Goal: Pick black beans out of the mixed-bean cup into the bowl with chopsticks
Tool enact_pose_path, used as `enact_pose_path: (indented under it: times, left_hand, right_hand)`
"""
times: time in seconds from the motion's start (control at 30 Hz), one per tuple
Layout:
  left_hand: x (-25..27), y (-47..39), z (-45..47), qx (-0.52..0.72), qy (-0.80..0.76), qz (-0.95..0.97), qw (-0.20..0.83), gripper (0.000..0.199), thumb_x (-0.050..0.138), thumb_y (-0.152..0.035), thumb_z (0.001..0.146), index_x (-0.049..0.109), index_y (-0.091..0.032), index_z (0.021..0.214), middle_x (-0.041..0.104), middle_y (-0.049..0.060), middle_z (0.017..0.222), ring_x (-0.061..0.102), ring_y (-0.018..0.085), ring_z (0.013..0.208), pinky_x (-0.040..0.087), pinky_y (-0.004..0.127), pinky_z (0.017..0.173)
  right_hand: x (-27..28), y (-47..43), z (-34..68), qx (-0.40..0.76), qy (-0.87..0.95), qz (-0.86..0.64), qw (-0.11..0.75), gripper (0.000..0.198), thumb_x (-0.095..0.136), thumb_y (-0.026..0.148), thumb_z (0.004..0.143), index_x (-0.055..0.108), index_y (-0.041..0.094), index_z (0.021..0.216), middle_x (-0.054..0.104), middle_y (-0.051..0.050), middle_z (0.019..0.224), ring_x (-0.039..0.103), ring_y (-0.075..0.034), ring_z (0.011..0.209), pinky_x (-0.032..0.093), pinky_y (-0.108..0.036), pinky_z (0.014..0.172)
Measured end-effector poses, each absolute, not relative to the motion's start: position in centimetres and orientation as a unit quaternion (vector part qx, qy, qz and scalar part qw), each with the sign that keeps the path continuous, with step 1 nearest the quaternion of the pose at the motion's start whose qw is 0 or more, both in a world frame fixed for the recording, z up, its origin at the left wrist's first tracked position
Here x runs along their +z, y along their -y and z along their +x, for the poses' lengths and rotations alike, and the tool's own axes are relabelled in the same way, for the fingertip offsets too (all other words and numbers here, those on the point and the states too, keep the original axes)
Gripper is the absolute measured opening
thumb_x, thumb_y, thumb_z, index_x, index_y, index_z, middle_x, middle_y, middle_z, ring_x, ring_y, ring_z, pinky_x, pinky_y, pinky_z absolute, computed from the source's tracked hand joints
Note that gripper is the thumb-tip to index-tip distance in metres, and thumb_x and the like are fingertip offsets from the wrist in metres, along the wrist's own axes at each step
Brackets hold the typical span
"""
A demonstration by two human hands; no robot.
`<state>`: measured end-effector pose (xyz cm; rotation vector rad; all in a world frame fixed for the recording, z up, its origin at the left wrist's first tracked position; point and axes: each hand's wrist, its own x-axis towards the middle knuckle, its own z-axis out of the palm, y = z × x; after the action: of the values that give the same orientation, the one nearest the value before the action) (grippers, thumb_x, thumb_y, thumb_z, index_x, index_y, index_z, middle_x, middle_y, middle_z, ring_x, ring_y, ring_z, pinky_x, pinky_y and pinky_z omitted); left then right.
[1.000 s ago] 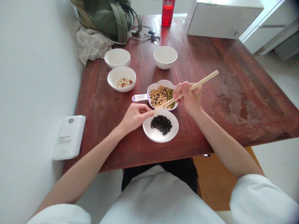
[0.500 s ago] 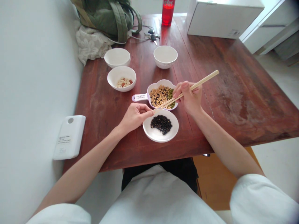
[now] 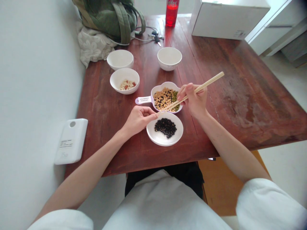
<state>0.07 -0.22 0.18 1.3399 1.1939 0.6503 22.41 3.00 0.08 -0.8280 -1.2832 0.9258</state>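
Observation:
My right hand [image 3: 195,97] is closed around a pair of wooden chopsticks [image 3: 208,83], which slant down to the left. At their lower tips, the thumb and fingers of my left hand [image 3: 140,119] are pinched together, over the rim of a white bowl [image 3: 164,140]. Black beans [image 3: 166,127] lie heaped in that bowl. Just behind it sits a flower-shaped dish [image 3: 153,91] with a lilac handle, partly covered by my right fingers. Yellow soybeans [image 3: 163,95] mixed with black beans fill most of it, with green beans [image 3: 176,95] on its right side.
A white bowl [image 3: 114,83] with pale and reddish nuts stands back left; two more bowls, one on the left [image 3: 120,59] and one on the right [image 3: 169,57], stand behind. Farther off are keys [image 3: 157,39], a green bag [image 3: 107,19], a red bottle [image 3: 171,16], and a white box [image 3: 220,20].

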Motion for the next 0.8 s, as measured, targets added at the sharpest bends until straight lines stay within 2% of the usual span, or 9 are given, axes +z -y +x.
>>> enact_pose_path:
  times: [0.2, 0.53, 0.8]
  left_hand:
    - [0.22, 0.26, 0.08, 0.279, -0.509, 0.574, 0.578, 0.023, 0.078, -0.033, 0.076, 0.073, -0.011, 0.073, 0.066, 0.001, 0.057, 0.049, 0.006, 0.044, 0.032, 0.016, 0.041]
    - [0.36, 0.29, 0.10, 0.276, -0.510, 0.573, 0.579, 0.023, 0.078, -0.033, 0.076, 0.073, -0.011, 0.073, 0.064, 0.000, 0.054, 0.047, 0.006, 0.042, 0.030, 0.016, 0.040]
    - [0.30, 0.33, 0.09, 0.274, -0.514, 0.575, 0.574, 0.025, 0.078, -0.035, 0.075, 0.073, -0.011, 0.074, 0.066, 0.001, 0.057, 0.049, 0.007, 0.044, 0.031, 0.017, 0.040]
  right_hand:
    - [0.25, -2.87, 22.43, 0.400, 0.558, -0.386, 0.616, 0.063, 0.059, 0.071, 0.083, 0.062, 0.018, 0.050, 0.058, 0.001, 0.048, 0.047, -0.005, 0.038, 0.030, -0.020, 0.036]
    - [0.07, -2.98, 22.40, 0.404, 0.559, -0.360, 0.628, 0.062, 0.061, 0.068, 0.085, 0.062, 0.017, 0.049, 0.057, 0.001, 0.048, 0.047, -0.004, 0.038, 0.029, -0.020, 0.035]
    - [0.40, -2.76, 22.37, 0.396, 0.554, -0.409, 0.607, 0.065, 0.058, 0.077, 0.080, 0.062, 0.019, 0.050, 0.057, 0.000, 0.047, 0.045, -0.006, 0.038, 0.031, -0.021, 0.036]
